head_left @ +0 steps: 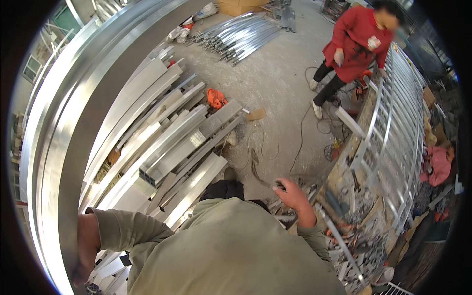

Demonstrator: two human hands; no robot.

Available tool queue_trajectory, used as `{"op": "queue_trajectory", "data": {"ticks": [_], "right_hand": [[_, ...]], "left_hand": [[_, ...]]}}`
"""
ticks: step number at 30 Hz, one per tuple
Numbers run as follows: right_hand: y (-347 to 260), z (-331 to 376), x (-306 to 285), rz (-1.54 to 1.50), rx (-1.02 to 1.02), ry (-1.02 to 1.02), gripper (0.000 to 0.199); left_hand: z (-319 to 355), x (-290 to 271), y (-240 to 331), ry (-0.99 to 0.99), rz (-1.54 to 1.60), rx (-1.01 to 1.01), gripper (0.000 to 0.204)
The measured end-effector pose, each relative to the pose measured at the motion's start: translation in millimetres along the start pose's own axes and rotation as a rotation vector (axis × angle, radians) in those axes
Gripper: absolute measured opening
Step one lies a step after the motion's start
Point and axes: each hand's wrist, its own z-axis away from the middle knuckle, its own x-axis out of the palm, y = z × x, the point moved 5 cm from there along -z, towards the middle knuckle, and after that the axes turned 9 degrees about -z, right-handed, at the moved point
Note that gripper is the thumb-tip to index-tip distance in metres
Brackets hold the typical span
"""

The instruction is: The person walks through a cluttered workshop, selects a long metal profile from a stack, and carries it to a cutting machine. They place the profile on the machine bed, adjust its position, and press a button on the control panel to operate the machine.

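A long shiny aluminium profile (83, 108) curves through the left of the head view, rising close to the camera. Against its lower end, my left hand (87, 248) grips the dark inner side, with the fingers partly hidden. My right hand (293, 195) hangs in front of me to the right, above the floor. Its fingers are curled, and a small dark thing shows at the fingertips, too small to name. Below the profile lies a stack of aluminium profiles (179, 160) of several widths.
An orange cloth or bag (216, 98) lies on the stack. Far ahead is a bundle of shiny bars (241, 37). A person in red (356, 42) stands at a railing-like metal frame (388, 128). Cables (301, 142) cross the floor (275, 93). Metal scraps (361, 255) lie at lower right.
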Motion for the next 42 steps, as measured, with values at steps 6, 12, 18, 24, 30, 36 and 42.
{"op": "queue_trajectory", "data": {"ticks": [6, 12, 18, 24, 30, 36, 42], "right_hand": [[-54, -140, -99, -0.040, 0.052, 0.002, 0.051], [-63, -321, -182, -0.087, 0.004, -0.160, 0.051], [-73, -517, -313, 0.063, -0.154, -0.210, 0.051], [-124, -701, -423, 0.224, -0.274, -0.304, 0.051], [-182, -841, -441, 0.208, -0.257, -0.333, 0.052], [-202, -976, -421, 0.263, -0.212, -0.564, 0.054], [-200, -1155, -430, 0.381, -0.103, -0.295, 0.053]], "left_hand": [[98, 92, -101, -0.007, -0.063, 0.043, 0.041], [182, 121, -167, 0.006, -0.045, 0.103, 0.039], [329, 180, -179, -0.195, 0.020, 0.102, 0.040], [491, 324, -197, -0.443, 0.133, 0.079, 0.053], [539, 361, -250, -0.225, -0.037, 0.239, 0.038], [581, 343, -360, 0.045, -0.184, 0.372, 0.033], [630, 374, -541, -0.084, -0.181, 0.317, 0.043]]}}
